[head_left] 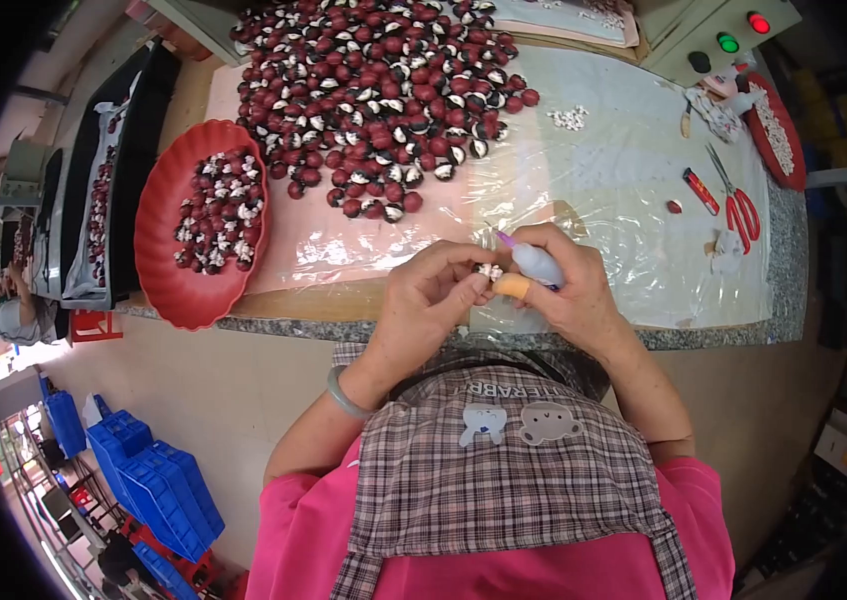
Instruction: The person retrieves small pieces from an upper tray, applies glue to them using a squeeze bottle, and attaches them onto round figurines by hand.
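Observation:
Above the table's front edge, my left hand pinches a small piece with white bits between thumb and fingers. Close beside it, my right hand grips a small squeeze bottle with a purple tip, which leans toward the piece. An orange wrap covers a digit of that hand. My fingers hide most of the piece, so its underside cannot be made out. Beyond my hands spreads a large heap of small dark red and black-and-white balls.
A red scalloped bowl at the left holds balls with white bits. On the plastic-covered table lie a small white pile, red-handled scissors and a red tray of white bits. Blue crates stand on the floor.

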{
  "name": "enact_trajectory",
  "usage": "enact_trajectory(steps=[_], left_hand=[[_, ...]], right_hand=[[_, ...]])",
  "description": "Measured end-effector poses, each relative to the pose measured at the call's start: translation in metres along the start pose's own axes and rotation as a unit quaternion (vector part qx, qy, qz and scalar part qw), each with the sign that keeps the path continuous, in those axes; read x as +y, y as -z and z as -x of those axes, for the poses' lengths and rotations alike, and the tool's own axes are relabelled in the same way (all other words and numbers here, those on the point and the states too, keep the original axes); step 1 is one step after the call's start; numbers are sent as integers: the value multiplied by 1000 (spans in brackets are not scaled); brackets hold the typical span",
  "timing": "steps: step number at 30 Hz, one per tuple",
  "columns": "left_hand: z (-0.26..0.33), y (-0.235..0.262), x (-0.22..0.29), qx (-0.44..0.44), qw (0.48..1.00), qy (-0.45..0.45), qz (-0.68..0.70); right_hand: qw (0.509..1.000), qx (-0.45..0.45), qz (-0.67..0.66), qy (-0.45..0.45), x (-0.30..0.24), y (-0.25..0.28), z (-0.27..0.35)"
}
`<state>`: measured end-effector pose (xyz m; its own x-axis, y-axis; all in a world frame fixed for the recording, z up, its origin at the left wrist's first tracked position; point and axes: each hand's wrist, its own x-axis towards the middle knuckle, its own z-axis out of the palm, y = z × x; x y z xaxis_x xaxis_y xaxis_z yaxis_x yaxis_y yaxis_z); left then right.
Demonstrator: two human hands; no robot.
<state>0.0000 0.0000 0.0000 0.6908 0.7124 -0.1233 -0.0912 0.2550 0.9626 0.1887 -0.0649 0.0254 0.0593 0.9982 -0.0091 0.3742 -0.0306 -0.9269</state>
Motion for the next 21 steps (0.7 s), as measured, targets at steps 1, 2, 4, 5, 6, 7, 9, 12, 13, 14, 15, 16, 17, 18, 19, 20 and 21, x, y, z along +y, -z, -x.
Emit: enact_trajectory(steps=[1, 2, 4, 5, 6, 7, 9, 12, 13, 14, 15, 16, 17, 18, 19, 20, 21], left_hand=[[0, -1, 4, 17, 999, 20, 39], [1, 2, 8, 60, 994, 32, 80], [0, 27, 19, 100, 991, -46, 80], [-3, 38, 25, 130, 987, -71, 59], [-5, 45, 27, 131, 987, -72, 59], [-7, 52, 29, 167, 972, -115, -122], [-11, 55, 30, 197, 921, -154, -298], [-17, 54, 31, 187, 756, -262, -570], [-18, 53, 30, 188, 755, -262, -570], [-19, 51, 29, 181, 740, -262, -593], [-20, 51, 27, 174, 724, -261, -615], [-21, 51, 27, 165, 728, -260, -613], [-22, 51, 27, 167, 726, -260, -614], [-23, 50, 27, 164, 725, -265, -615], [-23, 49, 27, 161, 724, -269, -615], [-23, 49, 29, 165, 720, -282, -612], [-21, 46, 30, 164, 721, -282, -612]], right_hand=[[999, 0, -46, -28, 2, 2, 1], [997, 9, -75, -27, 2, 5, 3], [993, 26, -114, -33, 2, 3, 4], [987, 39, -148, -43, 2, 2, 4], [985, 52, -158, -49, 4, 2, 5], [985, 52, -157, -49, 6, 3, 7], [983, 53, -151, -88, 7, 5, 9], [981, 59, -167, -82, 8, 4, 9], [981, 59, -167, -81, 8, 4, 9], [981, 60, -166, -80, 7, 4, 9], [981, 60, -165, -78, 7, 4, 9], [981, 59, -166, -76, 8, 5, 10], [982, 56, -161, -82, 9, 5, 10], [982, 54, -156, -88, 10, 5, 11], [982, 52, -157, -86, 9, 5, 10], [978, 61, -180, -85, 8, 4, 10], [973, 73, -201, -87, 7, 4, 11]])
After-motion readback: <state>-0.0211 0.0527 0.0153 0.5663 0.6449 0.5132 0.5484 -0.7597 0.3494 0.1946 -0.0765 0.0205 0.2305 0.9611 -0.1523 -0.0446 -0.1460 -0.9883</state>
